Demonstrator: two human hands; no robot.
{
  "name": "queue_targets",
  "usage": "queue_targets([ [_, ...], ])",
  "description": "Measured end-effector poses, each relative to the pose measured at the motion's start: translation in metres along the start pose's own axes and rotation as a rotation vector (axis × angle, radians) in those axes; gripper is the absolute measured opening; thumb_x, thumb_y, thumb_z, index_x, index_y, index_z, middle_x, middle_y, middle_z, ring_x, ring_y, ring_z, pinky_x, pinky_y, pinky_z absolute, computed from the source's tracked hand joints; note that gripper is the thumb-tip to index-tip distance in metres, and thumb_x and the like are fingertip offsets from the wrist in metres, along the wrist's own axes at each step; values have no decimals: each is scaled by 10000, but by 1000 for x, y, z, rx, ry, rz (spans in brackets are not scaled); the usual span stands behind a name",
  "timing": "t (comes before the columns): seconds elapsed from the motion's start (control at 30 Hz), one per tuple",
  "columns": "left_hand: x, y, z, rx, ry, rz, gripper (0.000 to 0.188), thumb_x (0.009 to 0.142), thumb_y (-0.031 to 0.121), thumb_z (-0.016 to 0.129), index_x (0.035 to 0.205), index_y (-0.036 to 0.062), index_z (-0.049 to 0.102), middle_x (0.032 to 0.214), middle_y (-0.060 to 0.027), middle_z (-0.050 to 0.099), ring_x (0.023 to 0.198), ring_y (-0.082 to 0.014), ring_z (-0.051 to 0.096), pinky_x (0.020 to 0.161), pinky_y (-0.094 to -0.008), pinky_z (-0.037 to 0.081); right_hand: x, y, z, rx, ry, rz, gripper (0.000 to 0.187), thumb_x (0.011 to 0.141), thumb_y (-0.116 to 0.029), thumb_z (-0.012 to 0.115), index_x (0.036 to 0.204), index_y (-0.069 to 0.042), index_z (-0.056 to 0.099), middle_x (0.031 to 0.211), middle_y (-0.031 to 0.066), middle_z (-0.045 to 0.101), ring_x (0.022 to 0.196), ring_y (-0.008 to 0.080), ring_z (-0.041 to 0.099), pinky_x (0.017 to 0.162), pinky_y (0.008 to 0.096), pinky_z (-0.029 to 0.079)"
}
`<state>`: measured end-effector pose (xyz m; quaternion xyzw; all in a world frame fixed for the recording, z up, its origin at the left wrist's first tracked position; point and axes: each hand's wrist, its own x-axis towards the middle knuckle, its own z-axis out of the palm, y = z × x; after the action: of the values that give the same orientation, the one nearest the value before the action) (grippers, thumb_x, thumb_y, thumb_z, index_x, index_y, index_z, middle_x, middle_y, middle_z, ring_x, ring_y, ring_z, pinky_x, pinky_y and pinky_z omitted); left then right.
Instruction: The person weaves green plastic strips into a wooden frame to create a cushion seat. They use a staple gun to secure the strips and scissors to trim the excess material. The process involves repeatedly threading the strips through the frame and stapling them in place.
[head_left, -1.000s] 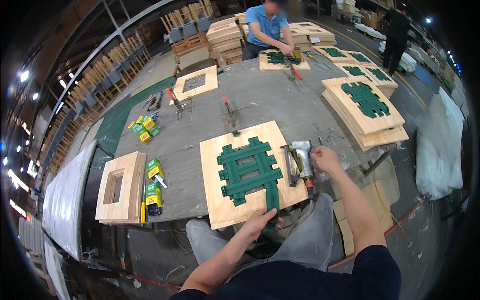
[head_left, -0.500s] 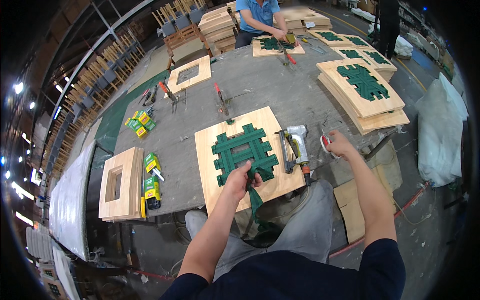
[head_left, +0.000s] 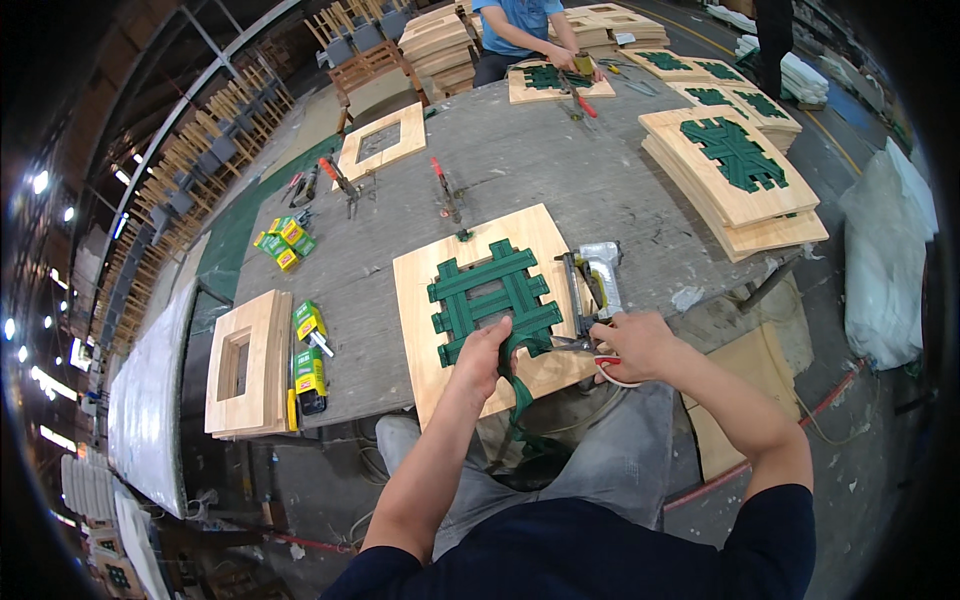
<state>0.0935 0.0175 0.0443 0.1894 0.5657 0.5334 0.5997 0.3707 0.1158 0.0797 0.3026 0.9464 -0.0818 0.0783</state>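
A pale wooden frame [head_left: 418, 285] lies in front of me on the table, with green webbing straps [head_left: 456, 318] woven across its opening. My left hand [head_left: 482, 358] is closed on the loose tail of a green strap [head_left: 520, 402], which hangs over the near edge toward my lap. My right hand [head_left: 638, 345] grips scissors [head_left: 608, 361] with red and white handles. Their blades point left, close to the strap beside my left fingers; whether they touch it I cannot tell. A nail gun or stapler [head_left: 602, 275] with a silver body lies at the frame's right edge, just beyond my right hand.
Finished-looking frames with green webbing [head_left: 735, 150] are stacked at the right. Bare frames [head_left: 225, 400] stand at the left beside green-yellow boxes [head_left: 310, 385]. Toggle clamps [head_left: 447, 195] with red handles are fixed to the table [head_left: 540, 165]. Across it, a person in blue [head_left: 520, 28] handles another frame.
My right hand has brought the scissors left from the table's right side to the strap at the frame. My left hand keeps hold of the strap. The view has shifted slightly.
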Motion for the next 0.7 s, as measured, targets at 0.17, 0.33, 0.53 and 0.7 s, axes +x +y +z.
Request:
queue_targets([
  [0.17,-8,-1,-2,11,-2,14,308,1058,334,616,1045,37,695,743,8,657,567,-112,580,530,-277,487,23,-18,2,-105,-87,-25,540,882,-544,697,1256,-172,582,1055,142,702,959,331,730,796,502,552],
  [0.33,-12,-2,-1,8,12,5,296,1065,321,606,1041,41,700,756,15,666,573,-99,575,537,-270,484,30,-18,11,-97,-87,-61,487,887,-480,715,1224,-159,572,1008,130,710,930,326,735,742,486,571],
  [0.53,-11,-3,-7,1,-15,39,291,1060,321,617,1004,44,690,716,7,626,565,-122,568,528,-280,471,26,0,25,-61,-1,-188,474,851,-431,744,1196,-149,580,915,120,705,830,336,733,690,469,580],
  [0.7,-13,-4,-9,23,-32,30,298,1055,330,625,968,48,667,701,0,606,564,-130,564,532,-287,465,26,-19,20,-45,85,-211,414,856,-373,741,1171,-142,607,881,118,701,818,344,728,685,486,574],
])
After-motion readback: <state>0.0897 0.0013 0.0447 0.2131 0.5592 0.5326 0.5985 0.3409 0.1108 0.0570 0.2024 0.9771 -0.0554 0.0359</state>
